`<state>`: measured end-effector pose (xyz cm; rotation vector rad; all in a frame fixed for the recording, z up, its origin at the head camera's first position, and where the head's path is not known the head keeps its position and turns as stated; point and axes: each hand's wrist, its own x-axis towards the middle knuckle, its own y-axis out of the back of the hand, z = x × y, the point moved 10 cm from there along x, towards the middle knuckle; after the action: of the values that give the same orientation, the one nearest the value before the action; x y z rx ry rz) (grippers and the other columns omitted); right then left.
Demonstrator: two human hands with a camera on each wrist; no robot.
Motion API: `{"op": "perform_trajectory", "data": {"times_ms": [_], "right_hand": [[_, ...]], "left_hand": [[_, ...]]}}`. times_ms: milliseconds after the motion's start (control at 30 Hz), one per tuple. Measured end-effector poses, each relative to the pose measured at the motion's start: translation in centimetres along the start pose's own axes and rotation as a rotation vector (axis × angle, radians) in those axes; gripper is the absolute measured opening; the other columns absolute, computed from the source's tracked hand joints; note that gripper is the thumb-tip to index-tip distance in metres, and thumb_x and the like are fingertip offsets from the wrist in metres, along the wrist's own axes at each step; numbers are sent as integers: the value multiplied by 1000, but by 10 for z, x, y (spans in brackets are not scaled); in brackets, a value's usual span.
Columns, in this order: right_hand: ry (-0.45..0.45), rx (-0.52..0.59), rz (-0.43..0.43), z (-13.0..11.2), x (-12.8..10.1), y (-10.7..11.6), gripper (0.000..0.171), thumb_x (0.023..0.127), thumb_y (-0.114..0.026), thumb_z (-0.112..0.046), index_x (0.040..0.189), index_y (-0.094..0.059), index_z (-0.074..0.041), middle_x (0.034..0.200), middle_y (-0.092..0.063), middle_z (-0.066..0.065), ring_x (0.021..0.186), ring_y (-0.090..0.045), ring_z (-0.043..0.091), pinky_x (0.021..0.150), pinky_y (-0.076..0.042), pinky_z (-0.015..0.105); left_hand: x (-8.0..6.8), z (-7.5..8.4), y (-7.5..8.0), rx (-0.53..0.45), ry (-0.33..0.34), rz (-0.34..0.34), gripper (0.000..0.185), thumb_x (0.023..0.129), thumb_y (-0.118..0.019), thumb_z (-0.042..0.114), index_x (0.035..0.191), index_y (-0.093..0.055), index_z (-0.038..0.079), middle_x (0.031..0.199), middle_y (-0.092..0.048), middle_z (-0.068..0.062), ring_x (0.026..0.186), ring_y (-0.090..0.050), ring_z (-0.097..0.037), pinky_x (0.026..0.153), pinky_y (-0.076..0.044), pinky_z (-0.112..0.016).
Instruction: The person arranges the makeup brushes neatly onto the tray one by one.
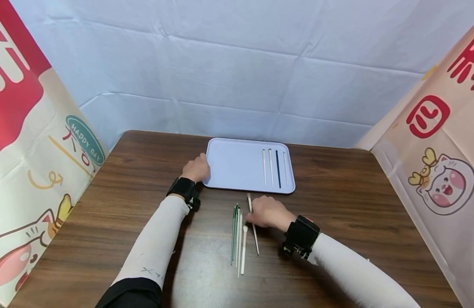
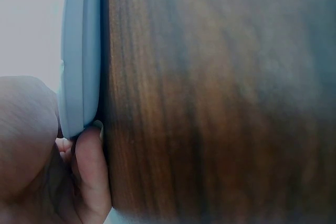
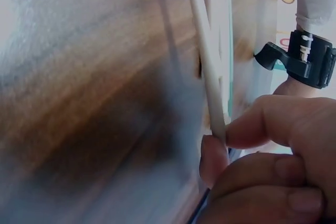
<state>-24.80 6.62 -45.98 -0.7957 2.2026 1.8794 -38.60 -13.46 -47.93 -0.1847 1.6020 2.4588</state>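
Note:
My left hand [image 1: 197,168] grips the left edge of the pale lavender tray [image 1: 237,164], with fingers [image 2: 92,166] curled at the rim in the left wrist view. My right hand [image 1: 270,212] pinches a thin white brush [image 1: 255,237] between thumb and finger. That brush [image 3: 207,61] slants in front of other sticks in the right wrist view. Left of it on the table lies a loose bundle of long brushes, green ones [image 1: 234,235] and white ones [image 1: 238,244], including a white brush with a wider head [image 1: 243,250]. Three white brushes [image 1: 271,167] and a dark one [image 1: 278,169] lie side by side in the tray's right part.
The brown wooden table [image 1: 337,184] carries the tray near its far edge. A pale cloth [image 1: 237,64] hangs behind it. Printed cloths with cartoon cats stand at the left [image 1: 36,179] and right [image 1: 433,162].

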Motion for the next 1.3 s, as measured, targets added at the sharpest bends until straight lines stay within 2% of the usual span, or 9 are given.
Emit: {"op": "perform_trajectory", "data": {"times_ms": [200, 600, 867, 1300], "right_hand": [[-10, -1, -1, 3, 1, 4, 38, 95, -61, -31, 62, -51, -15, 64, -50, 2, 56, -47, 18, 53, -38, 32], [22, -23, 7, 2, 2, 12, 41, 96, -61, -29, 59, -49, -15, 61, -46, 0, 55, -44, 17, 55, -37, 31], [18, 33, 20, 8, 5, 20, 45, 96, -60, -26, 55, -46, -16, 54, -42, -3, 49, -40, 14, 50, -34, 28], [36, 50, 39, 11, 15, 29, 43, 97, -59, -25, 57, -47, -16, 55, -41, -3, 50, -39, 14, 50, -33, 28]], "left_hand": [[0, 0, 0, 9, -3, 0, 32, 108, -33, 19, 130, -42, -2, 110, -58, -18, 88, -58, -35, 77, -48, -46], [0, -1, 1, 1, -1, -7, 32, 108, -34, 19, 129, -42, -2, 108, -58, -18, 88, -57, -35, 77, -47, -45], [0, 0, 0, -5, -5, -1, 33, 108, -33, 19, 132, -42, -3, 110, -58, -19, 89, -58, -36, 78, -47, -46], [4, -2, -3, 1, -1, -6, 33, 108, -33, 19, 132, -42, -2, 111, -58, -19, 90, -58, -36, 79, -47, -47]]}}
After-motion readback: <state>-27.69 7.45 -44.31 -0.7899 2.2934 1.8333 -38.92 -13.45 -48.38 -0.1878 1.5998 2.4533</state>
